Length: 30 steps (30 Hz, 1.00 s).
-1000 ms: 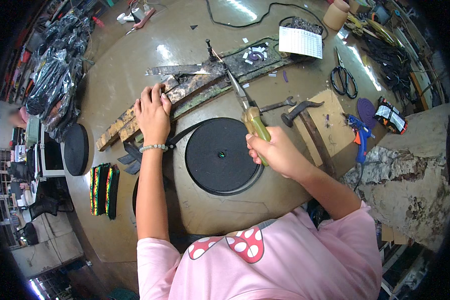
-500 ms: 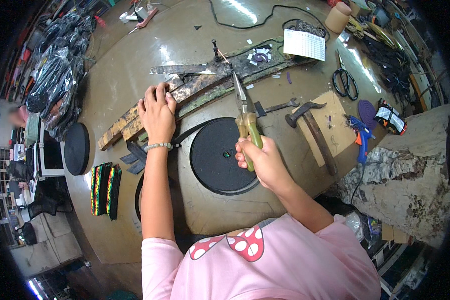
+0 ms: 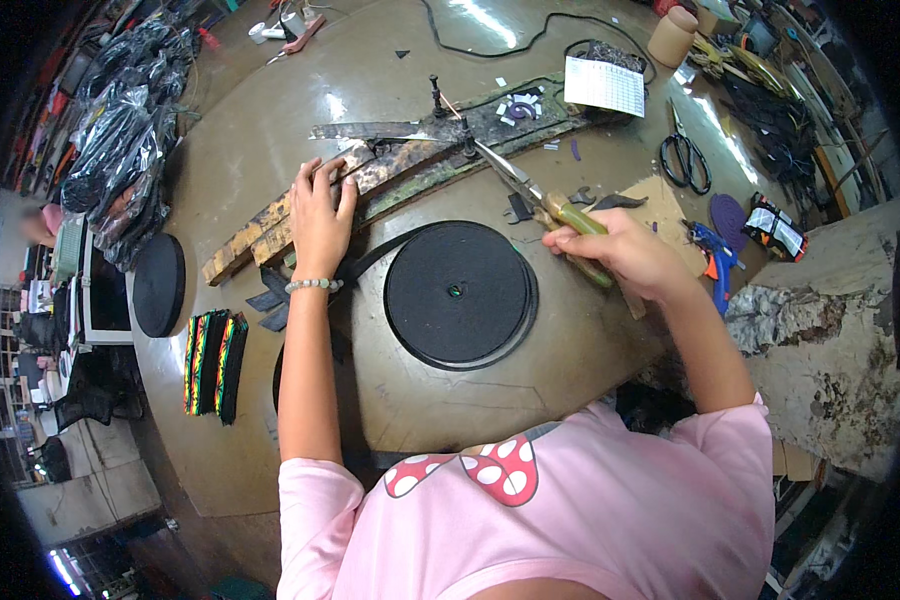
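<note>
My right hand (image 3: 630,250) is closed round the green handles of long-nose pliers (image 3: 573,214). Their tip meets a short dark bolt (image 3: 468,142) on a worn wooden and metal fixture (image 3: 395,172). My left hand (image 3: 320,215) lies on the fixture's wooden bar (image 3: 238,252), fingers apart and bent over it. A second, taller bolt (image 3: 437,97) stands farther back. In front of the fixture sits a roll of black strap (image 3: 458,290), its loose end running toward my left wrist. Under the pliers, a hammer (image 3: 620,202) and an open-end wrench (image 3: 583,198) are partly hidden.
Scissors (image 3: 682,155), a blue glue gun (image 3: 715,255) and a purple coil (image 3: 732,222) lie at the right. At the left are another black roll (image 3: 158,285), patterned strips (image 3: 210,365) and plastic-wrapped bundles (image 3: 120,150). A paper sheet (image 3: 604,86) covers the fixture's far end.
My right hand has swung the pliers' handles to the right, their tip staying by the short bolt. More of the black roll shows; the hammer is now mostly covered. My left hand stays on the bar.
</note>
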Each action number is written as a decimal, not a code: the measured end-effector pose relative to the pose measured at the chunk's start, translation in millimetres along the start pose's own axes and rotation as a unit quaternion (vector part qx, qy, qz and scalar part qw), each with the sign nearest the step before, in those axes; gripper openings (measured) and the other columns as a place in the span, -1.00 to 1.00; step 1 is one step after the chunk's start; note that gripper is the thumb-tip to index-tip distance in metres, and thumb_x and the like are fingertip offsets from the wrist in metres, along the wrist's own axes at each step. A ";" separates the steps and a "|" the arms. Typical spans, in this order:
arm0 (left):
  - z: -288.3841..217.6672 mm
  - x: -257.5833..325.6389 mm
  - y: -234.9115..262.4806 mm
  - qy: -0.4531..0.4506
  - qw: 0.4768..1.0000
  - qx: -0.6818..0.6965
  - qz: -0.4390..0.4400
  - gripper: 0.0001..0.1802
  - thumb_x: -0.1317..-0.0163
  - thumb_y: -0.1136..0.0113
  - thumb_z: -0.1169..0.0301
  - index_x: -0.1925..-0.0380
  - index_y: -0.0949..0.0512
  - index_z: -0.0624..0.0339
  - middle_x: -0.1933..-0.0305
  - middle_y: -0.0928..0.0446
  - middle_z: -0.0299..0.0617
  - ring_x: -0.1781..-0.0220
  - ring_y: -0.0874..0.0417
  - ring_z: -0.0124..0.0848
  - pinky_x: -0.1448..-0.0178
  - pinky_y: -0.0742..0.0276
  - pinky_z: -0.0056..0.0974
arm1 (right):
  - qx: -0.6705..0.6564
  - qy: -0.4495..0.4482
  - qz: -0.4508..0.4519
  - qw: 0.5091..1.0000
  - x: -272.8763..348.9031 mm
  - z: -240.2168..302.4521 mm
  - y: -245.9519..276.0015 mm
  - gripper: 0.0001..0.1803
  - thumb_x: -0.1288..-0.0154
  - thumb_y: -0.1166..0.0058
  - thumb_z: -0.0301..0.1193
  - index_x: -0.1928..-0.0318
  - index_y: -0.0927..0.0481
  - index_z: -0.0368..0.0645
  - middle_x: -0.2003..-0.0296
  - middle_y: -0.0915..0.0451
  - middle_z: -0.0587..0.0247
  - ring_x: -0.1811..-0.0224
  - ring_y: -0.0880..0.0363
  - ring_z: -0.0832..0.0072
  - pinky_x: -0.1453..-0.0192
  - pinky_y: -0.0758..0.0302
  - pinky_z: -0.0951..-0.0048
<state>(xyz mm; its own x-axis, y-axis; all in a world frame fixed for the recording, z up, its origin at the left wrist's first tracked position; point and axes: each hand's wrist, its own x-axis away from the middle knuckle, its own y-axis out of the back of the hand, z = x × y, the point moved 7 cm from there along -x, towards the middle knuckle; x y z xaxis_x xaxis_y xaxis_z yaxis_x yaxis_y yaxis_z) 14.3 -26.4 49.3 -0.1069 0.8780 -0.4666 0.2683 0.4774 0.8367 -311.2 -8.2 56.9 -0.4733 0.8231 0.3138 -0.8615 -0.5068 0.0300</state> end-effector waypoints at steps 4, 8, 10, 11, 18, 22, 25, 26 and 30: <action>-2.1 4.7 0.9 0.017 0.999 0.033 0.000 -0.66 -0.24 -0.04 0.24 0.01 -0.48 0.08 -0.17 -0.35 0.01 -0.26 -0.29 -0.02 -0.32 -0.16 -0.04 | 0.040 -0.046 0.028 0.998 -13.5 -1.3 6.0 -0.77 -0.19 -0.11 -0.32 0.32 -0.61 -0.27 0.42 -0.57 0.39 0.35 -0.46 0.67 0.24 -0.35 0.65; -4.6 7.4 -0.3 0.014 0.999 0.044 -0.011 -0.68 -0.23 -0.04 0.27 0.03 -0.49 0.09 -0.15 -0.35 0.02 -0.26 -0.29 -0.01 -0.32 -0.16 -0.04 | -0.012 -0.046 0.053 0.997 -19.1 -0.2 8.1 -0.77 -0.22 -0.09 -0.34 0.29 -0.58 -0.29 0.41 -0.56 0.33 0.36 -0.48 0.62 0.24 -0.41 0.61; -5.0 8.0 -0.6 0.015 0.999 0.048 -0.013 -0.68 -0.23 -0.04 0.29 0.03 -0.49 0.10 -0.15 -0.35 0.01 -0.26 -0.29 -0.01 -0.32 -0.15 -0.03 | -0.045 -0.044 0.052 0.997 -18.9 0.5 8.8 -0.77 -0.23 -0.08 -0.34 0.29 -0.56 -0.30 0.41 -0.55 0.30 0.36 -0.50 0.59 0.24 -0.46 0.58; -5.3 8.1 0.0 0.014 0.999 0.050 -0.014 -0.69 -0.23 -0.04 0.30 0.04 -0.49 0.10 -0.15 -0.36 0.01 -0.26 -0.29 -0.01 -0.32 -0.15 -0.03 | -0.051 -0.042 0.053 0.996 -18.3 1.0 9.1 -0.77 -0.24 -0.08 -0.34 0.29 -0.56 -0.30 0.41 -0.55 0.30 0.36 -0.50 0.59 0.23 -0.47 0.57; -35.0 10.7 9.7 -0.012 0.995 0.088 -0.037 -0.75 -0.19 -0.08 0.38 0.15 -0.54 0.19 -0.07 -0.42 0.00 -0.21 -0.35 -0.03 -0.29 -0.20 -0.06 | -0.044 -0.047 0.052 0.997 -20.0 -3.2 7.7 -0.76 -0.25 -0.09 -0.32 0.31 -0.56 -0.29 0.40 -0.55 0.29 0.36 -0.50 0.62 0.25 -0.49 0.59; -75.7 21.8 15.3 -0.036 0.983 0.172 -0.042 -0.83 -0.16 -0.11 0.44 0.27 -0.56 0.25 0.08 -0.51 -0.03 0.02 -0.52 -0.10 -0.09 -0.39 -0.14 | -0.023 -0.033 0.059 0.997 -23.4 -5.4 1.9 -0.75 -0.25 -0.09 -0.30 0.31 -0.56 -0.29 0.41 -0.55 0.30 0.40 -0.50 0.63 0.28 -0.46 0.62; -99.2 28.0 17.9 -0.033 0.971 0.237 -0.013 -0.86 -0.15 -0.13 0.47 0.29 -0.56 0.26 0.15 -0.52 -0.03 0.09 -0.56 -0.12 -0.01 -0.44 -0.21 | -0.001 -0.038 0.042 0.998 -22.3 -5.9 1.5 -0.76 -0.25 -0.08 -0.28 0.38 -0.53 -0.23 0.48 -0.51 0.38 0.47 -0.44 0.65 0.35 -0.42 0.62; -105.5 30.9 18.0 -0.026 0.963 0.268 -0.002 -0.87 -0.16 -0.12 0.48 0.30 -0.56 0.26 0.20 -0.53 -0.04 0.13 -0.57 -0.12 0.02 -0.45 -0.25 | 0.014 -0.038 0.045 0.998 -21.2 -5.4 0.1 -0.76 -0.25 -0.08 -0.27 0.40 -0.52 -0.21 0.49 -0.50 0.40 0.49 -0.43 0.66 0.36 -0.41 0.62; -115.0 52.7 -19.8 0.191 0.835 0.480 0.188 -0.72 -0.30 -0.06 0.39 0.07 -0.50 0.34 0.18 -0.59 -0.13 0.18 -0.59 -0.50 0.09 -0.53 -0.38 | 0.110 -0.018 0.027 0.993 -18.5 -4.3 -11.1 -0.72 -0.24 -0.08 -0.25 0.42 -0.48 -0.23 0.53 -0.45 0.36 0.50 -0.39 0.63 0.36 -0.41 0.52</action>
<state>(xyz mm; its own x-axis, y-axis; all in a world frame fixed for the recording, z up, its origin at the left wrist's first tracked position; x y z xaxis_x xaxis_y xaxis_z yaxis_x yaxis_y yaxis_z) -106.7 14.6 41.1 -0.0911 0.9943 0.0556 0.9763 0.0782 0.2020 -293.6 -16.7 46.7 -0.5067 0.7861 0.3540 -0.7730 -0.5961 0.2170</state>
